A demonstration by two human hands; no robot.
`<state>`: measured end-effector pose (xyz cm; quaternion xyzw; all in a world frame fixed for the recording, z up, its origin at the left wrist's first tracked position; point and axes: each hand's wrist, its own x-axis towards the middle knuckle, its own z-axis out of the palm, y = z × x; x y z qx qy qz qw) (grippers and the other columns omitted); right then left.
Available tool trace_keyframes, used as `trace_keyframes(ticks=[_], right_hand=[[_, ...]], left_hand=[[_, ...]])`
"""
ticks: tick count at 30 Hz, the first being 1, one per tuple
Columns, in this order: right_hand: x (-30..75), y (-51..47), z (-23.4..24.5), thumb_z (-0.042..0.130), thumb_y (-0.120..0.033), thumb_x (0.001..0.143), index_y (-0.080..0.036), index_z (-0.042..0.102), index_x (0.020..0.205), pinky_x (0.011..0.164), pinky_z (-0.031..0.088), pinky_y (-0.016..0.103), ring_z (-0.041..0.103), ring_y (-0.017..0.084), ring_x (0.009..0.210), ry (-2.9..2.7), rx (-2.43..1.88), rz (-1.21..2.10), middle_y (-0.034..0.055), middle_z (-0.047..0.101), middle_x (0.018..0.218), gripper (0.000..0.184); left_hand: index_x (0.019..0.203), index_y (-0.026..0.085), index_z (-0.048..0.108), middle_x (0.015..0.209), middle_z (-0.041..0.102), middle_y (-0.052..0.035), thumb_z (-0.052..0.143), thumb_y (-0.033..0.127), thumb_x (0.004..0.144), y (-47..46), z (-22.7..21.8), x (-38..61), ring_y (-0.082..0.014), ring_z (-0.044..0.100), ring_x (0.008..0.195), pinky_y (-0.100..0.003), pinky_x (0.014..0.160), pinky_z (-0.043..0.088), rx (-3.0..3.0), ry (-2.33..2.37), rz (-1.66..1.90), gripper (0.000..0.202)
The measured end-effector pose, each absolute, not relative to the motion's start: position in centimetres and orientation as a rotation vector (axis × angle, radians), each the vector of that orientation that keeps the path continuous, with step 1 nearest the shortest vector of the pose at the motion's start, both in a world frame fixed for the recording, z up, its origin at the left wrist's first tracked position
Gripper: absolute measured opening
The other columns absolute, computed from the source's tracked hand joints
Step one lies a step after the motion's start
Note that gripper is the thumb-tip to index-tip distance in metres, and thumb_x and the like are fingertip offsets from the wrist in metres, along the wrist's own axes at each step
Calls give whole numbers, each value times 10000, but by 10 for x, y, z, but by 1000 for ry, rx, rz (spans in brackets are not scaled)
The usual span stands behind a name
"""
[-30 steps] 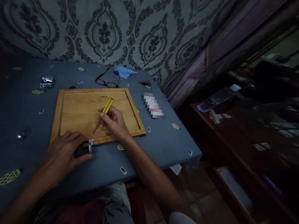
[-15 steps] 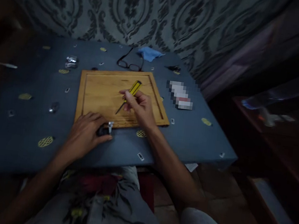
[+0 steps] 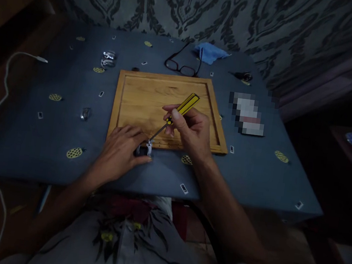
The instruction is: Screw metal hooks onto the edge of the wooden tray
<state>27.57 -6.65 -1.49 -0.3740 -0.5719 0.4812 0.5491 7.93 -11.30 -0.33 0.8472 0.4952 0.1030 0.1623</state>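
- A white cable (image 3: 5, 85) trails off the left side of the blue table (image 3: 48, 150).
- The left hand (image 3: 117, 152) lies palm down, its fingers closed over a small dark part (image 3: 143, 150), which sits on the table against the near edge of the wooden board (image 3: 141, 98).
- The screwdriver (image 3: 182, 107) slants down, its tip at the part's metal bracket.
- The right hand (image 3: 193, 130) pinches the yellow handle — fingers clamped tight.
- Glasses (image 3: 180, 66) lie beyond the board.

One screwdriver (image 3: 183, 107), one device (image 3: 144, 150), one board (image 3: 141, 98)
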Motion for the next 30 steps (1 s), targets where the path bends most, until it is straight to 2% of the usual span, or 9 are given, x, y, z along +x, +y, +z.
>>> trace_keyframes(ticks=[14, 22, 30], right_hand=[[276, -68, -15, 761, -558, 871, -189, 768, 987, 524, 486, 213, 595, 63, 550, -1389, -877, 1123, -16, 671, 785, 387], [275, -64, -16, 774, -647, 808, -191, 763, 926, 496, 490, 222, 569, 60, 507, -1344, -901, 1067, -14, 679, 782, 471], [276, -66, -18, 714, -657, 858, -194, 728, 954, 527, 488, 250, 565, 80, 527, -1479, -939, 1018, -27, 645, 746, 473]], left_hand=[[1193, 183, 681, 1145, 701, -64, 840, 381, 837, -113, -5, 79, -319, 626, 1130, -461, 954, 484, 2411, 1410, 318, 437], [1183, 185, 697, 1147, 711, -68, 841, 388, 834, -113, -5, 79, -321, 637, 1121, -453, 939, 486, 2399, 1429, 304, 429], [1146, 180, 703, 1135, 710, -68, 839, 398, 835, -112, -3, 79, -317, 633, 1118, -448, 945, 486, 2394, 1425, 277, 403]])
